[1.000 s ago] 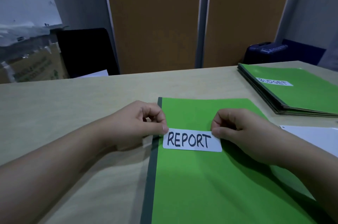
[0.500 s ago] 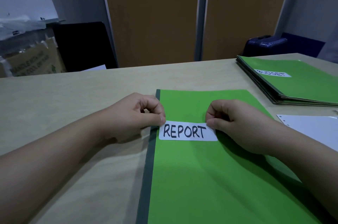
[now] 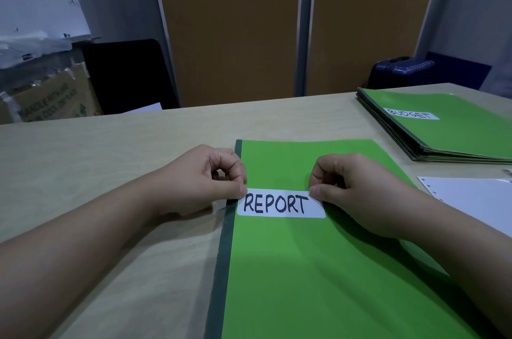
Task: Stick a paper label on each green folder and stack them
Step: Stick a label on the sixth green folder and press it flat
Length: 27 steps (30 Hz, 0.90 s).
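A green folder with a dark spine strip lies flat on the table in front of me. A white paper label reading REPORT lies across its upper part. My left hand pinches the label's left end between thumb and forefinger, beside the spine. My right hand pinches the label's right end the same way. At the far right sits a stack of green folders, the top one bearing a BUDGET label.
A white perforated sheet lies on the table to the right of the folder. The wooden table stretches left. Behind it are a cardboard box, a dark chair back, brown partitions and a blue case.
Both hands have kept their pinch on the REPORT label, which stays at about the same place on the folder. The view has tilted down slightly.
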Available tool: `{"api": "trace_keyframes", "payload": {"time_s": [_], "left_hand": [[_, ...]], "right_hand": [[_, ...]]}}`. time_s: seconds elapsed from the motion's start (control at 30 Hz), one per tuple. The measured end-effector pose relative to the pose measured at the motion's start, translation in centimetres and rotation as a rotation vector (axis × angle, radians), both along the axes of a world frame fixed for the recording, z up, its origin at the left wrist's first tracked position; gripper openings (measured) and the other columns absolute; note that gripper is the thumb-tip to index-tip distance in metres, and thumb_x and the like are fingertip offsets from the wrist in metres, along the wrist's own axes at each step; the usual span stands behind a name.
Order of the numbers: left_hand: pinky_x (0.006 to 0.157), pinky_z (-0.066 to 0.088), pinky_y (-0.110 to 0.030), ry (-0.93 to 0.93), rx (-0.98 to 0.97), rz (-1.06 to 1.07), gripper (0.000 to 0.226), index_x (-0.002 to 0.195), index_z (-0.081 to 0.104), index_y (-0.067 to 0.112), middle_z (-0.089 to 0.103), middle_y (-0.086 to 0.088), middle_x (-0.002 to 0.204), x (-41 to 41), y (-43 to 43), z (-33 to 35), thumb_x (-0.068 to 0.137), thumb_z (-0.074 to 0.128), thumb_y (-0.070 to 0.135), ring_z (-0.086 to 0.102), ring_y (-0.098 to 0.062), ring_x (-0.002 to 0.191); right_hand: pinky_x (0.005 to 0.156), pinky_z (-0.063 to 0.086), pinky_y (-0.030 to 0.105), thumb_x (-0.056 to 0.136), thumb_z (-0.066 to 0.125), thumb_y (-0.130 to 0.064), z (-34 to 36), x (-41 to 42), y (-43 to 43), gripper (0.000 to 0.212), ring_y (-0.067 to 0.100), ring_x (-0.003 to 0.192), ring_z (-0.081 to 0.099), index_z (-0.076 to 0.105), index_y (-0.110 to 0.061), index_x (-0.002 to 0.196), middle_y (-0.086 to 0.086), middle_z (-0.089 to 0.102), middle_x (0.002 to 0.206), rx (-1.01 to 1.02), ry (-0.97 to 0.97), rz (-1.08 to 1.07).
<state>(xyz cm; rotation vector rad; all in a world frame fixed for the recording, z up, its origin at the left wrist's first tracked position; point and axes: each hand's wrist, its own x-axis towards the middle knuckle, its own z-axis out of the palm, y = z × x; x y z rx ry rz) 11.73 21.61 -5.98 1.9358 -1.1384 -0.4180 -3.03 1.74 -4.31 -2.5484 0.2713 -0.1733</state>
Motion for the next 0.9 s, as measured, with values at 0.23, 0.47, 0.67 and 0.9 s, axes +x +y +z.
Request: {"api": "trace_keyframes", "payload": {"time_s": [0.23,0.47,0.67,0.9], "left_hand": [[0.059,0.040,-0.017,-0.044,0.000,0.007,0.024,0.065,0.065,0.011,0.062,-0.002,0.085,-0.16,0.04,-0.09,0.063,0.075,0.033,0.049,-0.012,0.065],[0.061,0.040,-0.018,-0.028,0.006,0.019,0.020,0.063,0.065,0.011,0.062,0.000,0.085,-0.13,0.05,-0.15,0.065,0.077,0.027,0.050,-0.016,0.068],[0.059,0.041,-0.017,-0.032,0.010,0.018,0.025,0.063,0.064,0.011,0.062,-0.002,0.085,-0.27,0.00,-0.06,0.062,0.076,0.032,0.049,-0.008,0.064],[0.057,0.040,-0.015,-0.027,0.010,0.029,0.016,0.062,0.064,0.010,0.061,-0.001,0.081,-0.53,-0.04,0.08,0.067,0.075,0.022,0.047,-0.003,0.059]], "right_hand": [[0.054,0.035,0.024,0.090,0.057,-0.027,-0.22,0.15,0.01,0.013,0.007,0.059,0.046,0.058,-0.022,0.078,-0.008,0.055,0.067,-0.019,0.012,0.000],[0.055,0.036,0.024,0.092,0.054,-0.027,-0.26,0.22,0.04,0.014,0.005,0.061,0.046,0.057,-0.022,0.079,-0.009,0.054,0.069,-0.047,0.017,0.002],[0.054,0.036,0.024,0.092,0.053,-0.027,-0.20,0.22,0.05,0.014,0.004,0.059,0.046,0.057,-0.022,0.079,-0.008,0.055,0.067,-0.079,0.030,0.009],[0.052,0.034,0.023,0.092,0.050,-0.026,-0.06,0.13,0.10,0.015,0.003,0.057,0.045,0.057,-0.022,0.080,-0.009,0.054,0.066,-0.103,0.048,0.015]]}}
